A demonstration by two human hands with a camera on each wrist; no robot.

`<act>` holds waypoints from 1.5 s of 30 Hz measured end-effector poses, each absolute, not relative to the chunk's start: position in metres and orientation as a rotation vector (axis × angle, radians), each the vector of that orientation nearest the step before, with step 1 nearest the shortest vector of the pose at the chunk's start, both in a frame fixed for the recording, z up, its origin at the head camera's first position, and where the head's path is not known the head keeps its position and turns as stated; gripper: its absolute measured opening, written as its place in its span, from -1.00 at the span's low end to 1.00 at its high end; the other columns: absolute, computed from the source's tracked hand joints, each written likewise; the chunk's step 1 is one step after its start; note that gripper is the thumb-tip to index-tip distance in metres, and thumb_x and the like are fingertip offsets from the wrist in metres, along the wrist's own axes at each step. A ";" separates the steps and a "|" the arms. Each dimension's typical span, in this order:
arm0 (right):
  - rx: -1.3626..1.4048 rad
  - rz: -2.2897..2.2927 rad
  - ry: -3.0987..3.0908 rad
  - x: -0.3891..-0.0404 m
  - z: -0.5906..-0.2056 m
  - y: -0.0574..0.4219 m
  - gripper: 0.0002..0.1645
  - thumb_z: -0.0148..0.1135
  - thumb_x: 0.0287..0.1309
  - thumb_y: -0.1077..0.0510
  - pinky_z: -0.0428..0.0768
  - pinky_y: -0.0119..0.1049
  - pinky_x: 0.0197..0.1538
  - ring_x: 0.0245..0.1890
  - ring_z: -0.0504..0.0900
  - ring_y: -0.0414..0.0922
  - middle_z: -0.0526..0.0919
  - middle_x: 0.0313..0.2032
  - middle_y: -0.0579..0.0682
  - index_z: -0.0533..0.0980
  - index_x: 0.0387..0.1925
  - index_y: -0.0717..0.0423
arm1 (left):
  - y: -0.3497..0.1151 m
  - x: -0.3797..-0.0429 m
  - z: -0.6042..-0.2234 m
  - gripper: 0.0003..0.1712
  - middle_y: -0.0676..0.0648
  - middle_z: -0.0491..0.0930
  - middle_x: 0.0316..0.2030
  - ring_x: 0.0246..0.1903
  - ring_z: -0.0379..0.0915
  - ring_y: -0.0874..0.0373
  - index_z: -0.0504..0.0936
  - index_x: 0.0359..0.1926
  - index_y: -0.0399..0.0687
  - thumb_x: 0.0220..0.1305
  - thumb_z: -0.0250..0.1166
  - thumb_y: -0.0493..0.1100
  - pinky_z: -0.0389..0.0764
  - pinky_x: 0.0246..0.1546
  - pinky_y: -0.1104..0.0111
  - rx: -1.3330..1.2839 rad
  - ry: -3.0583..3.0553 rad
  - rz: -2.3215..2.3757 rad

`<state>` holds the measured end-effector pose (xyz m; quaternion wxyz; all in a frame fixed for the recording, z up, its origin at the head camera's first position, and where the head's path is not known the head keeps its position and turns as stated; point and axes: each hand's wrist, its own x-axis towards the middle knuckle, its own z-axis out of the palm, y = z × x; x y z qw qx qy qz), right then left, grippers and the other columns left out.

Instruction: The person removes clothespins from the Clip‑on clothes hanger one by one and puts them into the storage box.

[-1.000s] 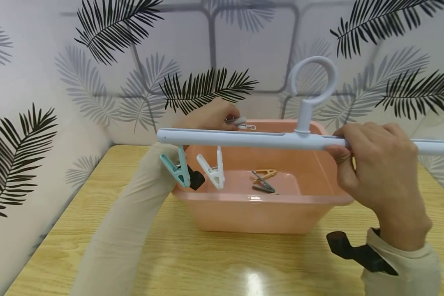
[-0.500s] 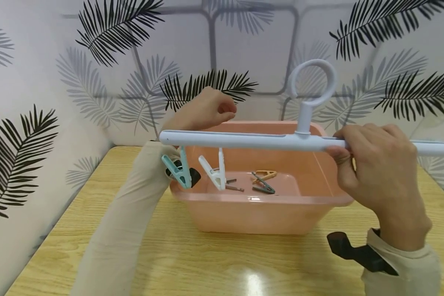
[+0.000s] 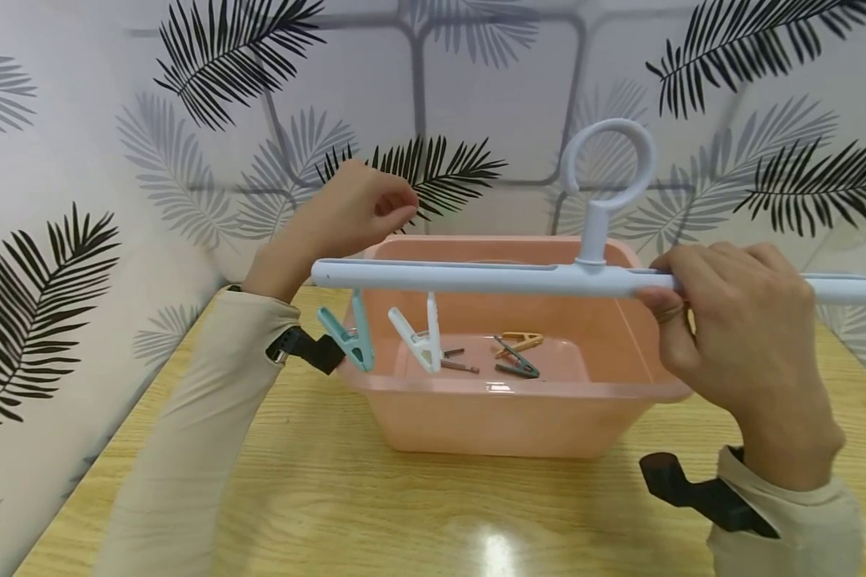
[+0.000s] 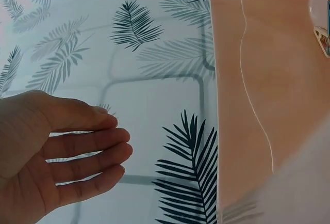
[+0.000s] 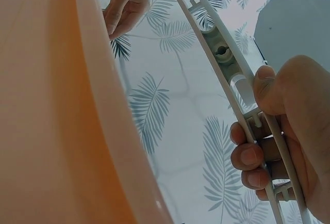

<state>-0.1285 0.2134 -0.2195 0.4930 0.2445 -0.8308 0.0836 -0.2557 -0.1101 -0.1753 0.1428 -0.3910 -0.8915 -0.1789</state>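
Observation:
My right hand [image 3: 739, 320] grips the bar of a pale blue clothes hanger [image 3: 440, 277] and holds it level above a pink plastic basin [image 3: 491, 421]. In the right wrist view, thumb and fingers wrap round the bar's slotted underside. From its left half hang a teal clothespin [image 3: 362, 328] and a white clothespin [image 3: 427, 357]. My left hand [image 3: 364, 204] is raised over the basin's back left corner, its fingers loosely bent with nothing between them. On the basin floor lie an orange clothespin [image 3: 523, 340], a dark green clothespin [image 3: 520, 367] and a grey-brown clothespin [image 3: 459, 366].
The basin stands on a wood-grain table [image 3: 332, 497]. A pale wall covering [image 3: 498, 104] with leaf prints rises behind and to the left. Black straps with small devices sit on both wrists.
The light-coloured clothespin pinched in my left hand has left it, and a grey-brown one now shows on the basin floor. The left hand has moved left; the right stays with the hanger.

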 end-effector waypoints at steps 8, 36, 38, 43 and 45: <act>0.600 0.202 -2.020 -0.128 -0.220 0.213 -0.18 -0.36 0.42 -0.29 0.33 0.03 -0.44 -0.67 0.41 0.10 0.36 -0.73 0.09 0.45 -0.53 0.30 | -0.130 -0.235 -0.183 -0.80 -0.18 0.70 -0.33 -0.34 0.64 0.00 0.69 -0.18 -0.30 0.34 0.17 -0.29 0.62 -0.22 0.18 -1.107 -2.540 -0.489; 0.609 0.179 -2.047 -0.124 -0.218 0.215 -0.31 -0.26 0.42 -0.20 0.35 0.00 -0.41 -0.64 0.44 0.07 0.40 -0.70 0.09 0.45 -0.52 0.27 | -0.124 -0.106 -0.232 -0.77 -0.12 0.62 -0.57 -0.63 0.54 0.05 0.68 -0.39 -0.30 0.21 0.18 -0.21 0.50 -0.49 0.38 -0.549 -1.682 -0.647; 0.603 0.187 -2.042 -0.125 -0.219 0.215 -0.31 -0.26 0.42 -0.21 0.34 0.01 -0.42 -0.64 0.44 0.08 0.41 -0.71 0.09 0.45 -0.52 0.26 | -0.114 -0.101 -0.236 -0.77 -0.10 0.59 -0.61 -0.65 0.50 0.08 0.66 -0.44 -0.28 0.20 0.17 -0.21 0.50 -0.56 0.34 -0.596 -1.635 -0.621; 0.594 0.203 -2.042 -0.125 -0.219 0.214 -0.27 -0.29 0.41 -0.24 0.34 0.03 -0.42 -0.65 0.44 0.09 0.40 -0.71 0.09 0.45 -0.53 0.27 | -0.098 -0.095 -0.256 -0.85 0.01 0.48 -0.67 -0.72 0.36 0.26 0.64 -0.46 -0.24 0.17 0.19 -0.27 0.42 -0.72 0.44 -0.712 -1.693 -0.572; 0.597 0.210 -2.042 -0.125 -0.218 0.214 -0.24 -0.32 0.41 -0.26 0.34 0.03 -0.41 -0.65 0.43 0.09 0.39 -0.72 0.09 0.45 -0.53 0.27 | -0.094 -0.094 -0.266 -0.89 0.07 0.46 -0.67 -0.71 0.32 0.33 0.65 -0.40 -0.21 0.18 0.23 -0.25 0.39 -0.73 0.49 -0.725 -1.775 -0.585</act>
